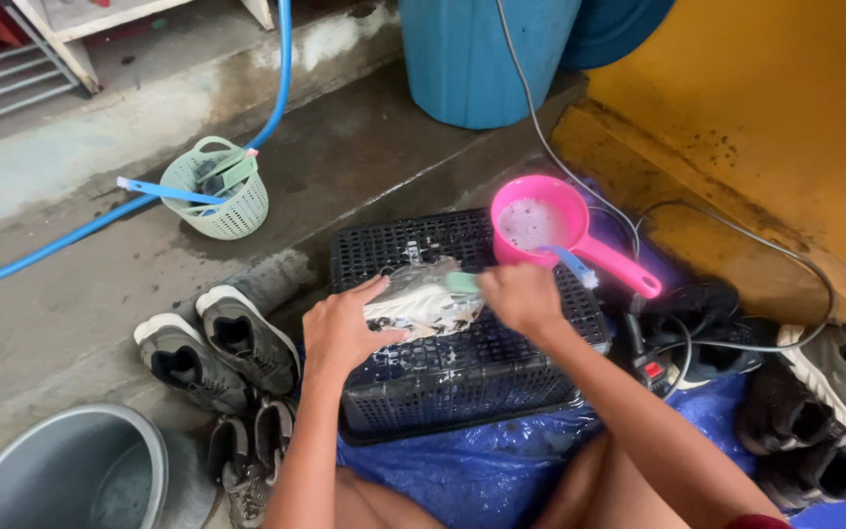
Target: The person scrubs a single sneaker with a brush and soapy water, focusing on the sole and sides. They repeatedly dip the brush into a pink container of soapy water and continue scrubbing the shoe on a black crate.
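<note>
A soapy white and grey shoe [421, 297] lies on top of an upturned black plastic crate [462, 367]. My left hand [342, 328] presses down on the shoe's near side and holds it in place. My right hand [519, 297] grips a scrubbing brush [462, 282] with a green body and a blue handle end, and the brush touches the shoe's right end. A pink water scoop [540, 225] with foamy water in it rests on the crate's far right corner, just beyond my right hand.
Grey sneakers [217, 348] and a darker pair [252, 451] lie left of the crate; dark and white shoes [815, 411] lie right on a blue tarp [472, 470]. Also around: grey bucket [70, 475], green basket [219, 191], blue hose [100, 220], blue barrel [482, 59], cable [736, 235].
</note>
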